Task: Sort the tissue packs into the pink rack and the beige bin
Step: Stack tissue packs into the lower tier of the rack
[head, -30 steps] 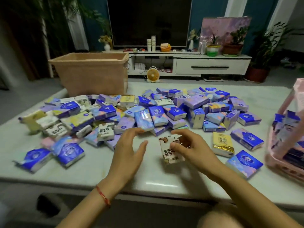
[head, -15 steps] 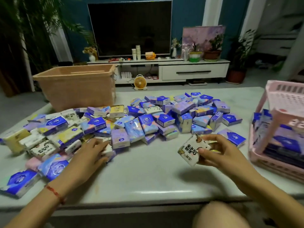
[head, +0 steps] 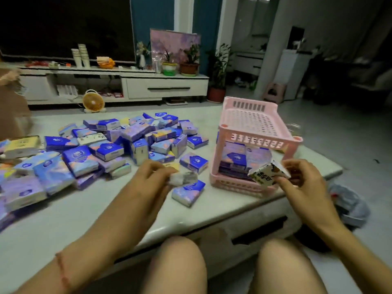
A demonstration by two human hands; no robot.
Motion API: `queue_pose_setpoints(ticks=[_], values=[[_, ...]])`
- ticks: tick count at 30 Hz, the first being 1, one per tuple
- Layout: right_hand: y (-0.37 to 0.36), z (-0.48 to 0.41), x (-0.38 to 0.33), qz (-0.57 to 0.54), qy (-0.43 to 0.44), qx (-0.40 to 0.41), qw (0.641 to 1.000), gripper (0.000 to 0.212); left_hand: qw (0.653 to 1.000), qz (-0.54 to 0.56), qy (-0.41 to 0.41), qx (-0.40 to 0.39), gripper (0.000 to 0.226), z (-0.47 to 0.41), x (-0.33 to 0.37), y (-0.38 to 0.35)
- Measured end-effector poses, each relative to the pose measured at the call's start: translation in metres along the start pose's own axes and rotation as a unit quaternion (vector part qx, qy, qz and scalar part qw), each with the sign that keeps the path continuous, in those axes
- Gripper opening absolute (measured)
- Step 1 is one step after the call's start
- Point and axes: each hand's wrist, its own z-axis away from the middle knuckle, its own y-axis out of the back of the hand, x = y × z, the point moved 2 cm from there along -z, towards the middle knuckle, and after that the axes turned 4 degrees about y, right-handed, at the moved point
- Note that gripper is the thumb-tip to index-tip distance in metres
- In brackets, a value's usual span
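Moved: both grips have swung right, toward the pink rack (head: 254, 143).
Beige bin (head: 12, 107): far left, contents hidden.
Left grip (head: 152, 177): curled round blurred white pack (head: 184, 178).
Rack's lower tier: blue packs (head: 237, 160).
Right grip (head: 301, 183): pinches printed pack (head: 268, 174) at rack's front.

The left hand (head: 148, 179), with a red string (head: 62, 270) circling its wrist, is gripping a blurred pale pack (head: 184, 178) in curled fingers. The right hand (head: 305, 185), level with it, is pinching a white patterned pack (head: 268, 174) between thumb and fingertips.
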Motion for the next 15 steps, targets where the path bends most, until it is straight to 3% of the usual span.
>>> queue_pose_setpoints(ticks=[2, 6, 15], values=[[0.005, 0.002, 0.007, 0.052, 0.023, 0.009, 0.998, 0.028, 0.999, 0.005, -0.039, -0.009, 0.026, -0.028, 0.036, -0.047], [-0.003, 0.005, 0.018, 0.084, 0.052, 0.035, 0.995, 0.027, 0.99, -0.096, -0.088, 0.052, 0.026, -0.066, 0.048, -0.113], [-0.024, 0.0, 0.035, 0.132, 0.061, 0.055, 0.988, 0.024, 0.981, -0.138, -0.133, 0.04, 0.028, -0.08, 0.035, -0.164]])
